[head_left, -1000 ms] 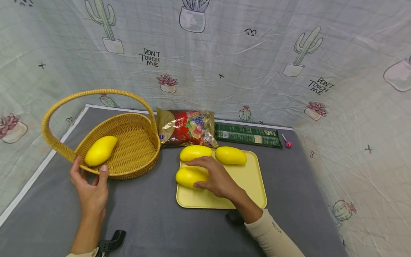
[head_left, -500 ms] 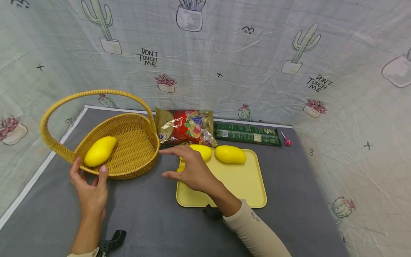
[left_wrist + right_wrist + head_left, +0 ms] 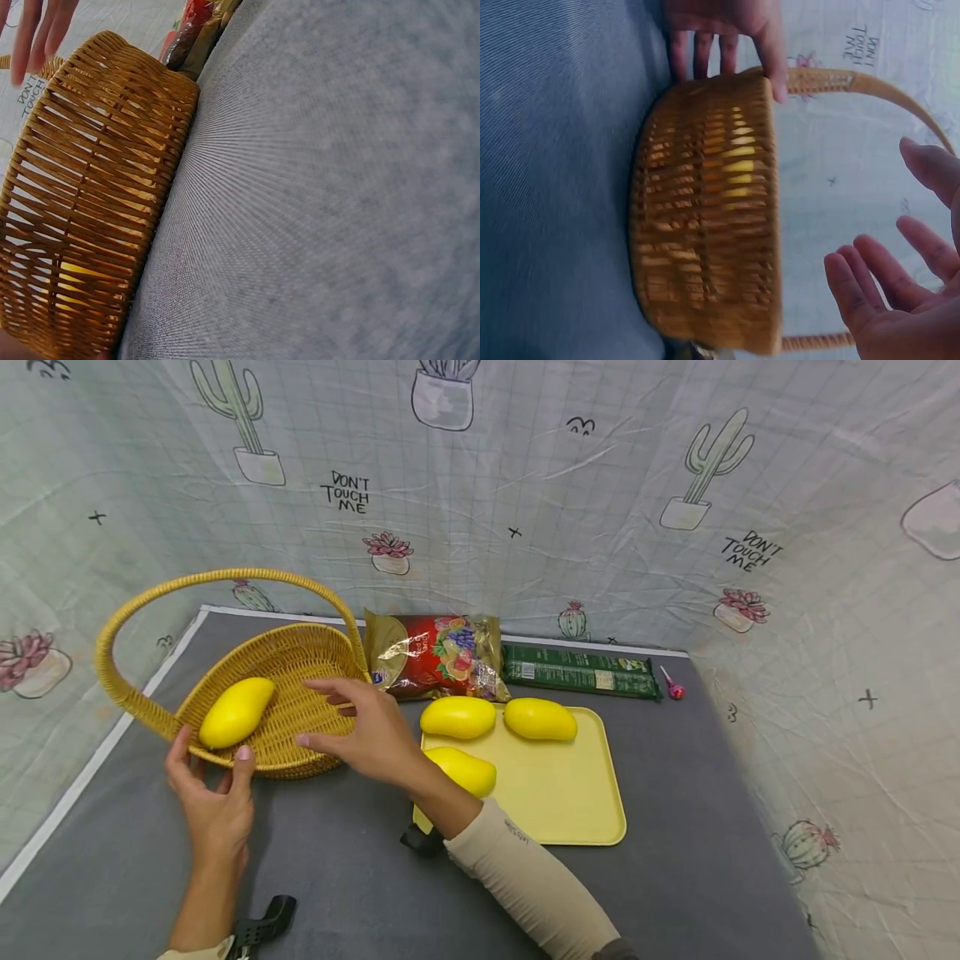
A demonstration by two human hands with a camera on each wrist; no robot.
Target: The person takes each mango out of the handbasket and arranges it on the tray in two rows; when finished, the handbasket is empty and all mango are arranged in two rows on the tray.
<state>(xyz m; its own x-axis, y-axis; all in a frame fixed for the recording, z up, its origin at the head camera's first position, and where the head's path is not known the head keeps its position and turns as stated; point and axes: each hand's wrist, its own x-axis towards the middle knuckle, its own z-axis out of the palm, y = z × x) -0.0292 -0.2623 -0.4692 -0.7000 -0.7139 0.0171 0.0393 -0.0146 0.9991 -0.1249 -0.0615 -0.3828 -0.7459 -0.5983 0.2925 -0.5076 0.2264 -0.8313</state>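
Note:
A wicker basket (image 3: 307, 727) with a tall arched handle stands on the left, one yellow mango (image 3: 237, 713) lying inside. My left hand (image 3: 210, 810) grips its near rim; the right wrist view shows the thumb over the rim and the fingers along the woven wall. Over the basket's right side hovers my right hand (image 3: 367, 731), fingers and thumb spread apart with nothing between them. Three more mangoes rest on a pale yellow tray (image 3: 558, 793): a back left one (image 3: 457, 717), a back right one (image 3: 540, 719) and a front one (image 3: 465, 772) that my right forearm partly covers.
Behind the tray lie a red and gold candy bag (image 3: 438, 656), a long green packet (image 3: 581, 672) and a pink lollipop (image 3: 676, 691). A patterned curtain (image 3: 480, 502) hangs along the back of the grey table (image 3: 330, 877).
My right hand has moved left from the front mango on the tray to above the basket, leaving that mango on the tray, slightly shifted. My left hand has stayed on the basket rim.

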